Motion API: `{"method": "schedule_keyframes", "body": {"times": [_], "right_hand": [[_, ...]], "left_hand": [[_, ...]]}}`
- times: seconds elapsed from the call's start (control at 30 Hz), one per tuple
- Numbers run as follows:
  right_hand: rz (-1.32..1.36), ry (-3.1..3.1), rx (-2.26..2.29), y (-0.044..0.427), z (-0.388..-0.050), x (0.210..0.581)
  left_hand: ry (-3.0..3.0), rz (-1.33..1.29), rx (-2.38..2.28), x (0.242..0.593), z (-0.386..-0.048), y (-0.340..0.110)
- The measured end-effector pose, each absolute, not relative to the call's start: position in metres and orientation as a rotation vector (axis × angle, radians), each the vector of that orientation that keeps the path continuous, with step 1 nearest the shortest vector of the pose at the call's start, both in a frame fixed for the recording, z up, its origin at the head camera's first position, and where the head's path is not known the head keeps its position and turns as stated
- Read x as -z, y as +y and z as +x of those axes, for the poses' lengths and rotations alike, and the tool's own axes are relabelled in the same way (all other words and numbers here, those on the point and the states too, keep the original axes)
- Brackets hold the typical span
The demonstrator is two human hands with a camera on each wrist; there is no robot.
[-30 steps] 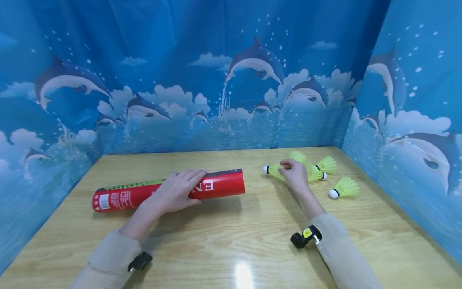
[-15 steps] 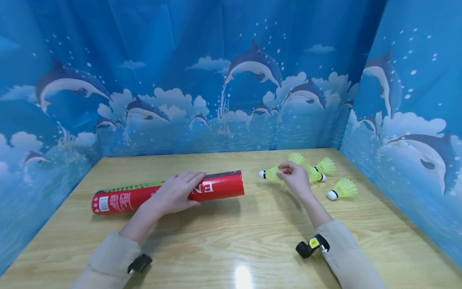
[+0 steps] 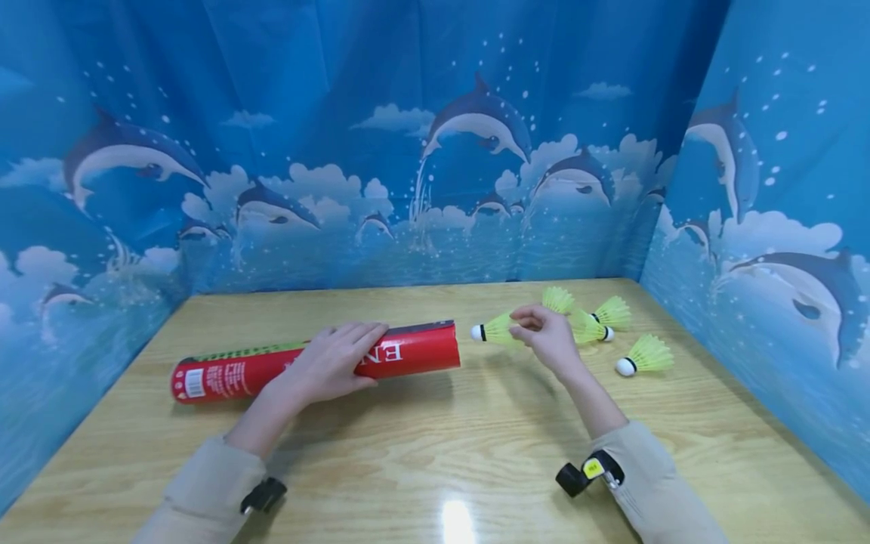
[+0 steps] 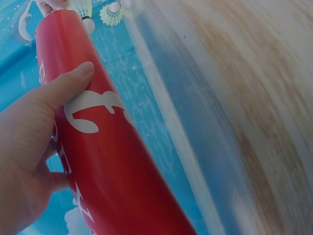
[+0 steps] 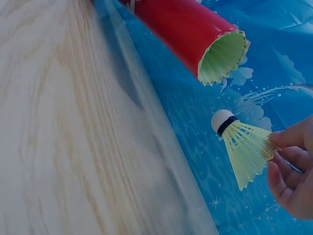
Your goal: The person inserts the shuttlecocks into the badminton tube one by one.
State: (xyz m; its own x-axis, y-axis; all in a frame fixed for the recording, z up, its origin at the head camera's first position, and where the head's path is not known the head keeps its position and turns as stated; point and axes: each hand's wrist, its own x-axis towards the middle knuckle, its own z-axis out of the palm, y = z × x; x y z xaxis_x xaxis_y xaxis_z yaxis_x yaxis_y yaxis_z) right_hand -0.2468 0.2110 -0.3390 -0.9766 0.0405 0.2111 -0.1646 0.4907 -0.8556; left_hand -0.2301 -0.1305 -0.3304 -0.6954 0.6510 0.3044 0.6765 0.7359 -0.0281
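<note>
My left hand grips a red shuttlecock tube from above, its right end raised off the table. In the left wrist view the thumb lies along the red tube. The open mouth of the tube shows a yellow shuttlecock skirt inside. My right hand pinches a yellow shuttlecock by the skirt's edge. Its white cork points left at the tube's mouth, a small gap apart. The right wrist view shows this shuttlecock held between thumb and fingers.
Several yellow shuttlecocks lie at the right: one nearest the front, one at the back, one beside my hand, another behind it. The wooden table meets a blue dolphin curtain at the back and right.
My right hand has moved left with the pinched shuttlecock, bringing its cork closer to the tube's mouth. The left hand and tube stay nearly in place.
</note>
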Motion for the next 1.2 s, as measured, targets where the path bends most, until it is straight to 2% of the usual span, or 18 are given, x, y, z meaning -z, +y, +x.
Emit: {"method": "schedule_keyframes", "body": {"times": [0.5, 1.2], "right_hand": [[0.252, -2.473, -1.565, 0.196, -0.231, 0.328], [0.426, -2.465, -1.649, 0.169, -0.226, 0.333]], "left_hand": [[-2.633, -1.046, 0.116, 0.331, -0.23, -0.131], [-2.642, -1.042, 0.114, 0.331, -0.23, -0.131]]}}
